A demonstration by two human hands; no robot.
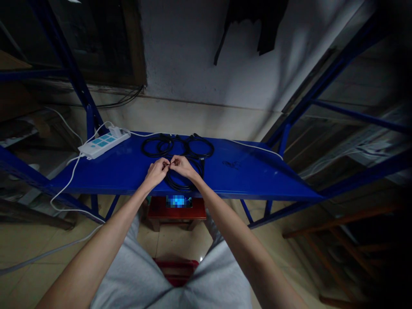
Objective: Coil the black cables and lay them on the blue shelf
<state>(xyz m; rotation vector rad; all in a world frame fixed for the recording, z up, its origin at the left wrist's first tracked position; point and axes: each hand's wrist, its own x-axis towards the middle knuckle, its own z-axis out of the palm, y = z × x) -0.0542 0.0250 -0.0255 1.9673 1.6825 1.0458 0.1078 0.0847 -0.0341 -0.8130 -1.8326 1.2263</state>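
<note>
Over the front of the blue shelf, my left hand [157, 171] and my right hand [183, 166] meet with fingertips pinched. Between them runs a short, thin dark strand [170, 164], too small to make out fully. Just under and beside my right hand lies a coil of black cable [180, 187], partly hidden by that hand. Behind my hands rest more coiled black cables, one at the left [143, 148] and another at the right [212, 148], with their loops overlapping in the middle.
On the blue shelf [257, 176], a small heap of thin black strands [231, 164] lies to the right. A white power strip [104, 143] with plugged-in cords sits at the left. Blue uprights frame both sides. Below, a red-brown stool [157, 210] holds a lit, blurred screen [178, 201].
</note>
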